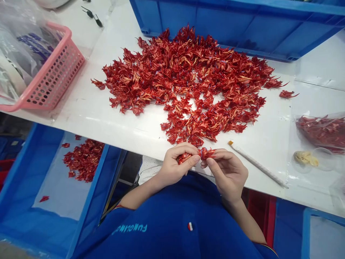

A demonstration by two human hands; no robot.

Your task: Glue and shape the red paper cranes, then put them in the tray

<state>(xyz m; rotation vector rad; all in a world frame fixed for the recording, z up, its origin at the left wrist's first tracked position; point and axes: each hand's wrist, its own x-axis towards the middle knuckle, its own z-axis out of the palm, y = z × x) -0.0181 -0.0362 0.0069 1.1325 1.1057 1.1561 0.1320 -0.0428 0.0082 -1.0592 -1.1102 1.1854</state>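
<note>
Just above the table's front edge, my left hand [179,162] is closed around a small red spiky piece [184,157]. Its thumb and forefinger also meet at another red spiky piece [207,154], which points to the right. My right hand [229,171] pinches the right end of that piece between thumb and fingers. A large pile of similar red pieces [188,79], with yellow streaks and bits of blue, spreads over the white table [129,126] beyond my hands. Their exact kind is unclear.
A white pen-like stick [258,163] lies at right, near a clear bag of red pieces [320,131] and a dish of pale bands [306,158]. A blue crate [237,25] stands behind the pile. At left are a pink basket [58,72] and, lower, a blue bin [27,212].
</note>
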